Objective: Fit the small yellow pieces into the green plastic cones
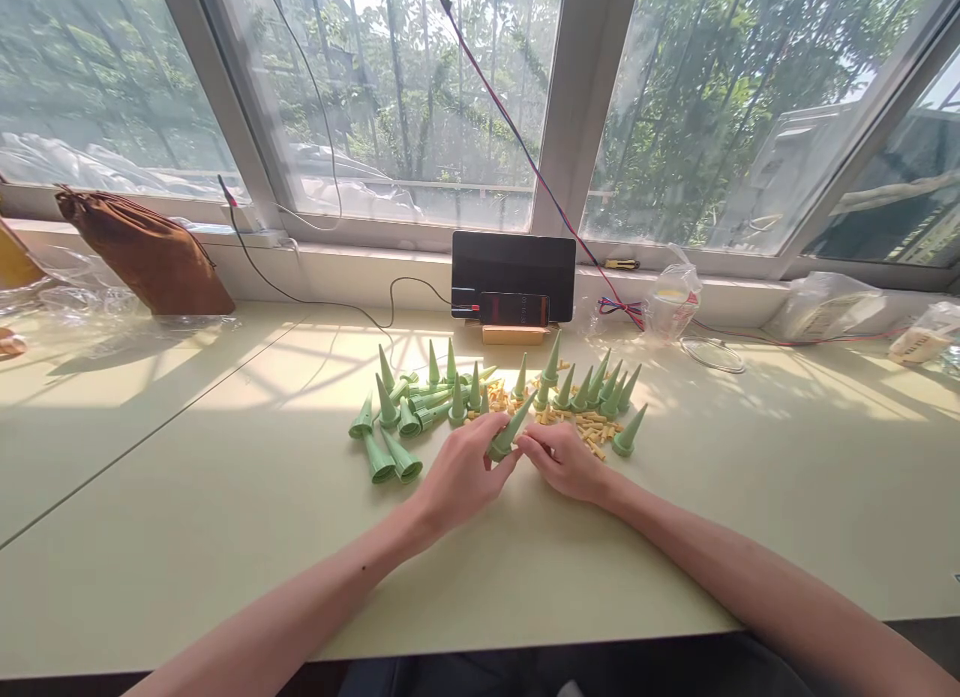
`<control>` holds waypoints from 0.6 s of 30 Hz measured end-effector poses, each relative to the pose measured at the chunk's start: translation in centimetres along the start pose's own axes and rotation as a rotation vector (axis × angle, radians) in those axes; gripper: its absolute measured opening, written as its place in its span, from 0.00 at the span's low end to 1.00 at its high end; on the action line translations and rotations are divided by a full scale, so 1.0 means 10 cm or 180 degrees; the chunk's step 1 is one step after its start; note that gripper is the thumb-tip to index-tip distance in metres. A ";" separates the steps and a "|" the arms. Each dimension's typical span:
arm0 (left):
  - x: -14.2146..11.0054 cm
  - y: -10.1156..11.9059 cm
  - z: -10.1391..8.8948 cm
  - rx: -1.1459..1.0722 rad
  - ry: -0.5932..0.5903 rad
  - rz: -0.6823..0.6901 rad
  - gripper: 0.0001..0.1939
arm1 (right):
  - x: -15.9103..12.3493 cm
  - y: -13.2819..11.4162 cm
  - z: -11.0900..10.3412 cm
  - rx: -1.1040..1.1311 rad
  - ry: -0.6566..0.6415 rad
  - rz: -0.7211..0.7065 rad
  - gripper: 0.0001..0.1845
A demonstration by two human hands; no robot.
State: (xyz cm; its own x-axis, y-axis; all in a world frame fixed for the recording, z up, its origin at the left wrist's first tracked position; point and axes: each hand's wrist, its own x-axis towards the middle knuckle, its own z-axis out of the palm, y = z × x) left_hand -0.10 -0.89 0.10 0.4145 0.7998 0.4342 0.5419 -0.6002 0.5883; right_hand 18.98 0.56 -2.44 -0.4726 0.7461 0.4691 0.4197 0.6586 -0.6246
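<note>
My left hand (466, 465) is closed around a green plastic cone-shaped spike (512, 427), its point tilted up and to the right. Close beside it, the fingertips of my right hand (562, 459) pinch together near the cone's lower edge; whatever sits between them is too small to make out. Several more green cones stand upright on the right, one of them a lone cone (630, 432). On the left, other cones (379, 459) lie on their sides among upright ones. Small yellow pegs (596, 432) are scattered in a pile behind my hands.
A pale table (247, 547) carries everything. Behind the pile, a phone (514, 309) leans in front of a dark tablet (514, 252) on a small stand (514, 334). A black cable (322, 302) runs leftward. A brown drawstring bag (154, 257) and plastic bags (829, 305) line the windowsill.
</note>
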 end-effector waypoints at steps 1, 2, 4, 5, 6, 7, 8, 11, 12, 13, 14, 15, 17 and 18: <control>0.00 0.00 0.00 -0.0007 -0.0002 0.0002 0.07 | 0.00 0.00 0.00 0.0010 -0.0003 -0.0002 0.22; 0.00 0.00 0.00 -0.0014 -0.0002 0.0008 0.07 | 0.00 -0.01 0.00 0.0021 -0.0003 -0.0002 0.22; 0.00 0.01 0.00 -0.0025 0.0010 0.0025 0.06 | 0.00 -0.01 -0.01 0.0036 -0.0006 0.0007 0.22; 0.00 0.01 0.00 -0.0026 0.0015 0.0032 0.06 | 0.00 -0.01 -0.01 0.0036 -0.0009 0.0014 0.22; 0.00 0.01 -0.01 -0.0027 0.0020 0.0037 0.06 | 0.00 -0.02 -0.01 0.0034 -0.0014 0.0019 0.22; 0.00 0.02 -0.01 -0.0028 0.0022 0.0037 0.06 | 0.00 -0.02 -0.02 0.0031 -0.0021 0.0023 0.22; 0.00 0.02 -0.01 -0.0028 0.0020 0.0034 0.06 | 0.00 -0.02 -0.02 0.0026 -0.0022 0.0024 0.22; -0.01 0.03 -0.01 -0.0026 0.0019 0.0029 0.05 | 0.00 -0.02 -0.02 0.0011 -0.0025 0.0016 0.22; -0.01 0.03 0.00 -0.0023 0.0029 0.0031 0.06 | 0.00 -0.02 -0.02 0.0000 -0.0027 0.0015 0.22; -0.01 0.03 0.00 -0.0019 0.0041 0.0035 0.06 | 0.00 -0.02 -0.02 -0.0012 -0.0028 0.0012 0.22; -0.01 0.03 0.00 -0.0015 0.0049 0.0041 0.05 | 0.00 -0.01 -0.02 -0.0026 -0.0030 0.0010 0.22; -0.01 0.03 0.00 -0.0012 0.0048 0.0045 0.05 | 0.00 -0.01 -0.01 -0.0041 -0.0036 0.0011 0.22; -0.01 0.03 -0.01 0.0001 0.0031 0.0047 0.05 | 0.00 -0.01 -0.01 -0.0067 -0.0043 0.0018 0.22; -0.01 0.03 -0.01 0.0010 0.0011 0.0047 0.05 | 0.00 -0.01 -0.01 -0.0076 -0.0052 0.0023 0.22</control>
State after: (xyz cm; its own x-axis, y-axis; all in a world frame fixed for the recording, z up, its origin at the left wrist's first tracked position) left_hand -0.06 -1.12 0.32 0.4199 0.7910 0.4451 0.5380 -0.6119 0.5798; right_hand 19.01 0.50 -2.30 -0.4821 0.7492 0.4542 0.4414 0.6556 -0.6127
